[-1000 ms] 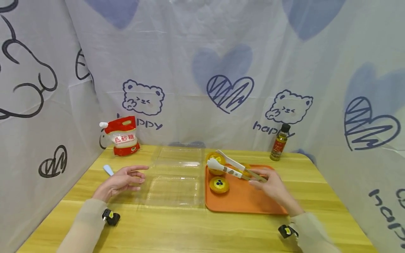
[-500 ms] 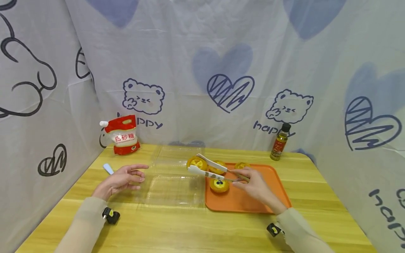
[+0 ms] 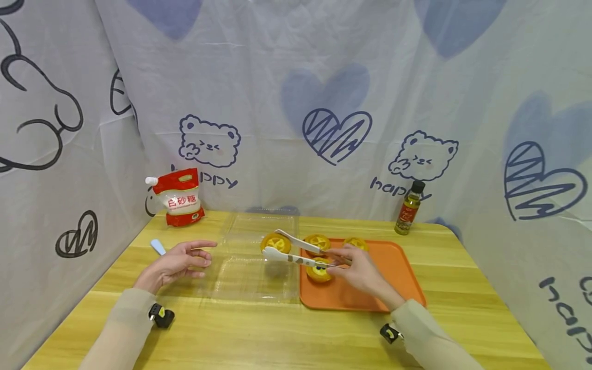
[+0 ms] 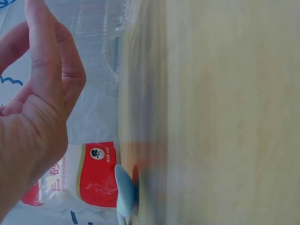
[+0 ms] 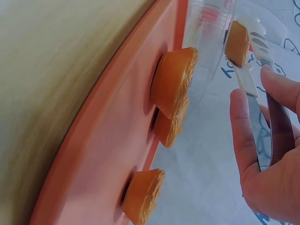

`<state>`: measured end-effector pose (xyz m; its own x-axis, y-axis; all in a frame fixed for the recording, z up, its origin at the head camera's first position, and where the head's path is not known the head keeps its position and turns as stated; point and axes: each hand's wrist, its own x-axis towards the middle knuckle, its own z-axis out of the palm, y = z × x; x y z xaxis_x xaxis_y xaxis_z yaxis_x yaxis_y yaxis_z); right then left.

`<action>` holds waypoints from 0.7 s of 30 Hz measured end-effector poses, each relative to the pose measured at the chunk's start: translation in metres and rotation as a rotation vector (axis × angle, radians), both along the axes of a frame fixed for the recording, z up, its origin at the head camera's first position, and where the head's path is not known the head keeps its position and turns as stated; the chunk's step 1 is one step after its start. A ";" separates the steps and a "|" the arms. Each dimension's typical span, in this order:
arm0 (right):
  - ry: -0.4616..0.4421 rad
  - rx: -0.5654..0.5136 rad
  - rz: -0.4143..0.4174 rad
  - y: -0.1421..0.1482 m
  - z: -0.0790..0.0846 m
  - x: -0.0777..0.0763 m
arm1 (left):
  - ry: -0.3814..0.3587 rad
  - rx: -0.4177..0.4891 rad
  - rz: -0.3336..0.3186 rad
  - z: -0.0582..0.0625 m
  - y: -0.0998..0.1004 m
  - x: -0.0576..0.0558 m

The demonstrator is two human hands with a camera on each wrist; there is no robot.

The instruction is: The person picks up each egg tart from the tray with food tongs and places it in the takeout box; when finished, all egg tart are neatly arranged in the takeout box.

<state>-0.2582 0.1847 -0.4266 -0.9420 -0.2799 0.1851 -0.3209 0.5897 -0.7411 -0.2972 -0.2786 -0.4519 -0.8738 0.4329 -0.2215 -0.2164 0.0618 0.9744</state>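
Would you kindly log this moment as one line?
right hand: holds tongs | tongs: grip tart over clear container | left hand: holds nothing, near clear container | orange tray: three tarts

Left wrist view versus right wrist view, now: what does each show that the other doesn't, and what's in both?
Only the left wrist view shows the left hand and the pale blue utensil.

Only the right wrist view shows the right hand, the tongs it holds, the tart between their tips, and three more tarts on the orange tray.

Both share the clear plastic container, wooden table and printed cloth. The red-and-white bag is plain only in the left.
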 end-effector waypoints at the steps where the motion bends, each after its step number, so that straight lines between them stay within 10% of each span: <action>1: -0.010 -0.019 0.010 -0.001 -0.001 -0.001 | 0.000 -0.001 0.001 0.000 0.000 0.000; 21: -0.030 -0.065 0.115 -0.031 -0.011 -0.013 | 0.013 -0.012 0.012 0.000 -0.001 0.001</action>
